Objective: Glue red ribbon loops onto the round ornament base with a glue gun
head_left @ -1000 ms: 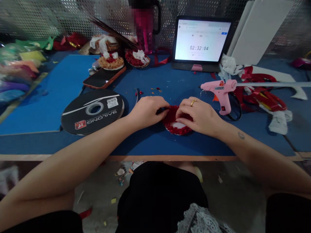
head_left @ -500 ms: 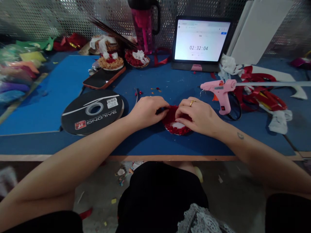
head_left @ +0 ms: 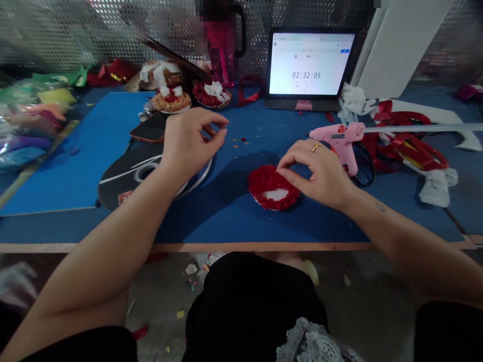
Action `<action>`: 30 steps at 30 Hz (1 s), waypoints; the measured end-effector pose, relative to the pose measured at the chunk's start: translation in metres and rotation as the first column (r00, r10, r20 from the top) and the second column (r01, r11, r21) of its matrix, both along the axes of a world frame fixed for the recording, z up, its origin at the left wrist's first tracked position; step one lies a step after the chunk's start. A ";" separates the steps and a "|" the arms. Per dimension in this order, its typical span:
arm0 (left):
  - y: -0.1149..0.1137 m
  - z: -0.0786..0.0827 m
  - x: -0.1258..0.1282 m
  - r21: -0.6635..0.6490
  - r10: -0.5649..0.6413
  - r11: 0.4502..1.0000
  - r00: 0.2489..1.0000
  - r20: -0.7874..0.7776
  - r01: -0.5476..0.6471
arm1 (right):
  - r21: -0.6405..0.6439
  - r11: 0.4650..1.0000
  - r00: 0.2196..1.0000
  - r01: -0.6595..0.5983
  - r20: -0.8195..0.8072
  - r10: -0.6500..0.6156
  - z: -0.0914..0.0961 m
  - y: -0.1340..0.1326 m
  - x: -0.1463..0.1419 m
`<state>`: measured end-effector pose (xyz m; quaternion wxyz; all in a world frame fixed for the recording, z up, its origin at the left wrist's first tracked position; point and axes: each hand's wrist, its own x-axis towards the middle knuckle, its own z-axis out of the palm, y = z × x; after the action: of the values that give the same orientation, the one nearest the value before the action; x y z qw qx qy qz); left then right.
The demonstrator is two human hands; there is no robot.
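A round red ruffled piece (head_left: 260, 185) with a bare white patch lies on the blue table mat. My right hand (head_left: 319, 171), a ring on one finger, has its thumb and index finger pinched together at the piece's upper right. Raised over the mat to the left is my left hand (head_left: 190, 143), fingers loosely curled, thumb and index tip slightly apart and nothing visible between them. Behind that hand and forearm, a black spool (head_left: 116, 173) is partly hidden. A pink glue gun (head_left: 345, 143) rests just beyond my right hand.
A tablet (head_left: 307, 65) showing a timer stands at the back. Two ruffled pieces with white bows, one tan (head_left: 171, 102) and one red (head_left: 211, 94), sit behind a phone (head_left: 145, 128). Red ribbon (head_left: 400, 120) is heaped at right; plastic bags (head_left: 33, 120) lie left.
My left hand has let go of the red ruffled piece and moved left and away from me, over the spool. My right hand has stayed at the piece, its fingers less inside it.
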<state>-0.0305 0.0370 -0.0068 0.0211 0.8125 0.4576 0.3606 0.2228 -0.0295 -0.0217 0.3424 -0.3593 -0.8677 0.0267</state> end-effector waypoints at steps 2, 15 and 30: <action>0.004 0.006 -0.004 -0.032 0.099 0.994 0.969 -0.227 -0.109 | 0.008 1.000 0.999 -0.001 -0.040 0.001 0.001 0.000 0.002; 0.019 -0.008 0.002 -0.135 0.115 0.965 0.823 -0.557 -0.226 | 0.015 1.000 0.998 0.010 -0.063 -0.009 0.004 -0.003 0.004; -0.031 -0.012 0.052 -0.555 -0.003 0.549 0.665 0.747 0.626 | -0.001 0.998 0.994 0.063 -0.091 -0.063 0.004 -0.004 0.004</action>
<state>0.0220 0.0056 -0.0184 0.6039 0.6031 0.3571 0.3796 0.2264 -0.0333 -0.0181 0.3825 -0.3845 -0.8396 0.0313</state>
